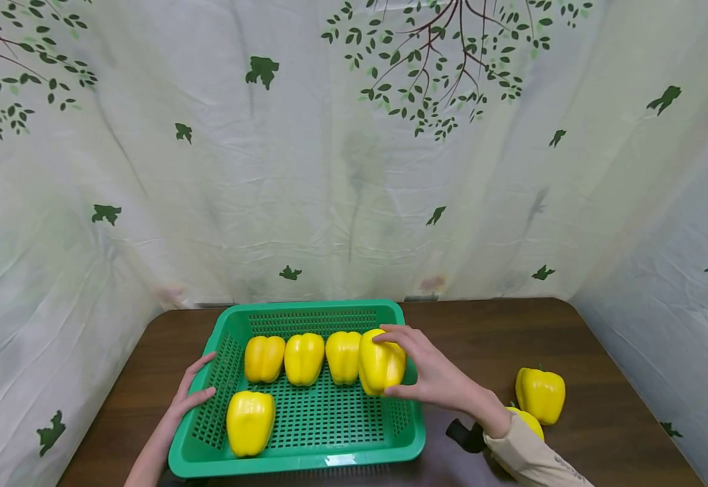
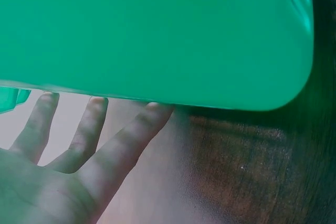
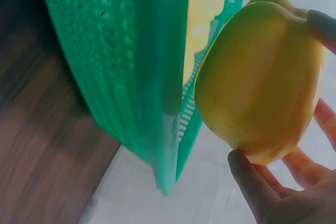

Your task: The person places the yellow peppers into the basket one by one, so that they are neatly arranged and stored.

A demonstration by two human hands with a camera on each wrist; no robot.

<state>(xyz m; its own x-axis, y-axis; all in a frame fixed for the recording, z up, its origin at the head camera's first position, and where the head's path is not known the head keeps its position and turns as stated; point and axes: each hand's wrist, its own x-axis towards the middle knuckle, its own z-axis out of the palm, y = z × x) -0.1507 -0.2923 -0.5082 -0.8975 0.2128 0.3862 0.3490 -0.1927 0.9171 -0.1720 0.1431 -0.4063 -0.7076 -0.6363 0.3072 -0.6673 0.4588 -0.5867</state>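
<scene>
My right hand [image 1: 430, 372] grips a yellow bell pepper [image 1: 382, 362] between thumb and fingers at the right end of a green plastic basket [image 1: 329, 463]. In the right wrist view this bell pepper [image 3: 262, 82] appears above the basket's rim [image 3: 163, 51], thumb at one end and fingertips at the other. Inside the basket, three more peppers [image 1: 304, 358] stand in a row along the far side, and another pepper [image 1: 250, 423] sits at the near left. My left hand [image 1: 186, 392] rests at the basket's left side, its fingers [image 2: 89, 124] extended and touching the edge.
Two yellow bell peppers lie on the brown wooden table [image 1: 476, 331] to the right; one pepper [image 1: 539, 396] shows fully, the other is partly covered by my right forearm. A pale leaf-printed curtain [image 1: 354, 169] surrounds the table's back and sides.
</scene>
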